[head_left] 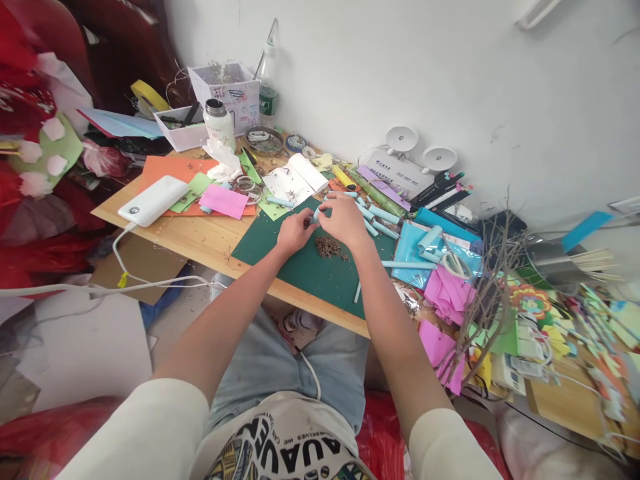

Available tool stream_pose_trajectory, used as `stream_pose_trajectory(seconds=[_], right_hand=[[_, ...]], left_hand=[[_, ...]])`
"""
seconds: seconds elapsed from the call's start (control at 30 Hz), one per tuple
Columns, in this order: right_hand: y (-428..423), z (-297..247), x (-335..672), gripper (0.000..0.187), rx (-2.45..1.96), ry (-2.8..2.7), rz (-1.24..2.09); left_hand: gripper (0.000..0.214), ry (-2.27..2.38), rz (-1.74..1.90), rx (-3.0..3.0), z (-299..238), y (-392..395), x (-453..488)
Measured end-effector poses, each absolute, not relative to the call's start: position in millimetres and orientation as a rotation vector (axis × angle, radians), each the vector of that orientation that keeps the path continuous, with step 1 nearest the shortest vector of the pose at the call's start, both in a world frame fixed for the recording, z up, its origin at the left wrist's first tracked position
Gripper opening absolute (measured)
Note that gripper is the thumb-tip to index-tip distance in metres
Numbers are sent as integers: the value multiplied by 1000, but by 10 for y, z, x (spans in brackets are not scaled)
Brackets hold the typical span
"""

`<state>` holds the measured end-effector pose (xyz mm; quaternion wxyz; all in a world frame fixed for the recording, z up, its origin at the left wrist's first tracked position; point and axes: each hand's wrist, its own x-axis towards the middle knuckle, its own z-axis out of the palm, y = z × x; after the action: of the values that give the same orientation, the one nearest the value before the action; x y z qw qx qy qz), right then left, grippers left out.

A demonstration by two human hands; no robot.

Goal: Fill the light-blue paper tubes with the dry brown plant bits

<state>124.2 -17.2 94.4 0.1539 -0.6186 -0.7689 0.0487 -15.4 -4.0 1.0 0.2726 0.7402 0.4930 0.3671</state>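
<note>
Left hand: our left hand [296, 232] had thumb and fingers pinched on one end of a pale-blue paper roll [315, 215].
Right hand: our right hand [343, 217] had its fingers bent in and grasping the same piece from the other side.
Roll: we held it between both hands, over the far part of the green mat [310, 280].
Crumbs: a small heap of brown crumbs [329, 247] lay near the mat's middle, between our forearms.
Mat: it rested on the wooden table [210, 250], just inside the surface's near edge.
Spare rolls: more blue rolls [384, 215] lay loosely by the mat's far right corner.
White device: we had a white power bank [154, 200] near the surface's left corner, a cable running from it.
Far edge: an open white booklet [296, 179] lay just beyond the mat; a white bottle [219, 127] stood upright farther left.
</note>
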Motion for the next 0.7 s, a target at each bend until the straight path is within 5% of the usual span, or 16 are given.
stream_pose_trajectory(seconds=[0.43,0.7], right_hand=[[-298,992,1394,27,-1583,-1896,177],[-789,526,1476,34,-2033,-1854,237]], left_hand=[[21,1313,1003,1940,-30,-22,-137],[18,1346,993,1968,-39,-13,-134]])
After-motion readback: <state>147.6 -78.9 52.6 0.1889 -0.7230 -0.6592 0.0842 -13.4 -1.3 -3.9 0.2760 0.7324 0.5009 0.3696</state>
